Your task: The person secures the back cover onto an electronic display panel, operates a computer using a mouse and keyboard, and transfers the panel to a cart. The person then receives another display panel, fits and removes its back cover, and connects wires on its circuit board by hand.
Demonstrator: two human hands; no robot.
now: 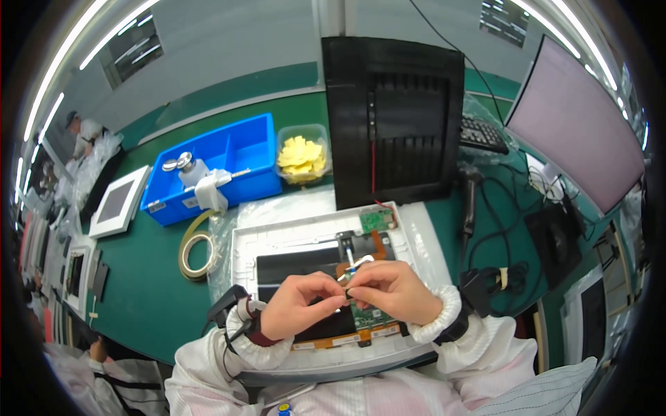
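My left hand [302, 306] and my right hand [397, 292] meet above an opened white device housing [243, 239], their thumbs and forefingers pinched close together. Whatever lies between the fingertips is too small and covered to name. Just beyond them is a small white strip or cable [359, 263]. Inside the housing lie a black panel [274, 267], a green circuit board [371, 315] partly under my right hand, and an orange flex cable [378, 243]. Another small green board [377, 220] sits at the far edge, with a red wire running up from it.
Behind the housing stands a large black panel [395, 118]. To its left are a tub of yellow pieces [302, 158], a blue bin [243, 149] with a dispenser bottle [194, 172], and tape rolls [198, 256]. A handheld scanner [470, 201], cables, keyboard [483, 134] and monitor [576, 125] occupy the right.
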